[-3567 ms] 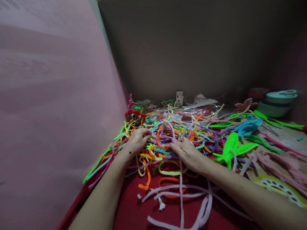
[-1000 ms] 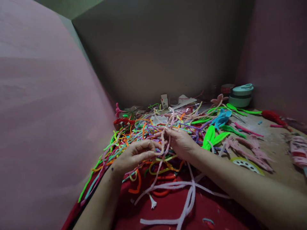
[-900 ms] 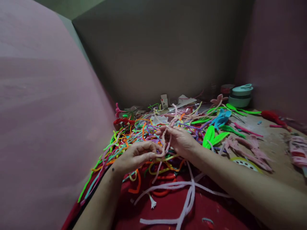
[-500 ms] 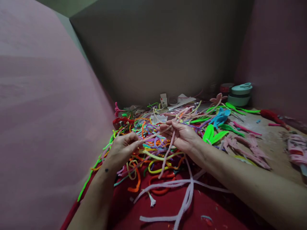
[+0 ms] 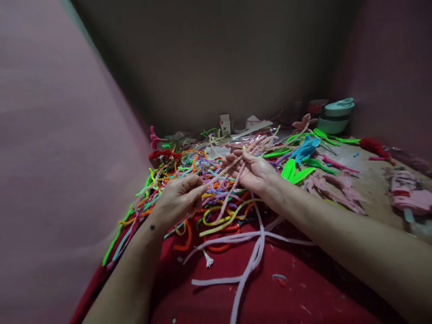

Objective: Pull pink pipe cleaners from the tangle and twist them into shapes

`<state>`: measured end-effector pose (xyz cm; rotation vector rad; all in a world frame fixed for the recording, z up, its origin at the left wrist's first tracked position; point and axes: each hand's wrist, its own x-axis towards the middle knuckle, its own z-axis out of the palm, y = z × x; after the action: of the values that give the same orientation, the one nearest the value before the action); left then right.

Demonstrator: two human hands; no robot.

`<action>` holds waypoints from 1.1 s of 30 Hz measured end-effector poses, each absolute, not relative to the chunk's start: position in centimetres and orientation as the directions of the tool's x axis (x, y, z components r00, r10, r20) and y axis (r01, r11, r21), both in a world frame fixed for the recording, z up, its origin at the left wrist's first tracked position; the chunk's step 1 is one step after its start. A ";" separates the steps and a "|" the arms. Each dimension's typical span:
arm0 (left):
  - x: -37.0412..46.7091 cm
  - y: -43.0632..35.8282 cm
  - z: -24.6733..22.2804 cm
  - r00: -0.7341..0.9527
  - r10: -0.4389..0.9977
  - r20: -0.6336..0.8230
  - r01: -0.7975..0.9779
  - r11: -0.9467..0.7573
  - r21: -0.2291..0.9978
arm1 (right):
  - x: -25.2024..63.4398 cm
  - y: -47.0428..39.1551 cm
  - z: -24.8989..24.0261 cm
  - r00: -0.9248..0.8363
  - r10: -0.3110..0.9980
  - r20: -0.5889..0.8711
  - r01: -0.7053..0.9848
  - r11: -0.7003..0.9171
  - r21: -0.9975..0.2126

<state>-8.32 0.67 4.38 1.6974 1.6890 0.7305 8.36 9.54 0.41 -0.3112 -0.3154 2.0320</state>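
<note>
Going L to R: pink wall (image 5: 60, 135) at far L. Next to it, lime stem (image 5: 116, 238) trails down the edge of the red cloth (image 5: 189, 297). Red bit (image 5: 162, 154) sits at back L of the pile (image 5: 189, 168), i.e. mixed fuzzy stems, tangled, multi-color.

Our L hand (image 5: 180, 195) is over the pile's near side, thumb + index pinching the lower L end of a pale pink stem (image 5: 221, 172). Stem runs up-R, approx straight, to our R hand (image 5: 254, 173), palm partly up, thumb + index closed on it, other fingers spread loosely. A 2nd pink stem (image 5: 229, 195) hangs down-L from R hand; exact grip pt hidden, can't tell.

Below hands, on cloth: orange stem (image 5: 189, 236), bent; white frayed piece (image 5: 208, 259); lilac stems (image 5: 251, 261), crossing, running toward us. Small white box (image 5: 225, 124) upright behind pile.

R side, on bench (image 5: 374, 180): green leaf shapes (image 5: 293, 172) just beside R hand, blue fuzzy piece (image 5: 306, 147) behind those, pink fuzzy bundle (image 5: 334, 186) nearer us. Teal container (image 5: 335, 119) at the back, lid on. Red fuzzy piece (image 5: 373, 146) further R, then pink tool (image 5: 410, 193) w/ pale tip, lying at far R.
</note>
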 end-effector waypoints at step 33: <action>-7.1 1.0 3.8 0.239 0.964 -0.115 0.836 -0.145 0.529 | 7.6 9.7 0.0 -0.429 0.896 -0.112 -0.845 -0.442 -0.301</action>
<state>-7.14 0.96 3.81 2.0282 1.6412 0.3456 7.64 9.71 -0.01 -0.3081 -0.2405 2.0139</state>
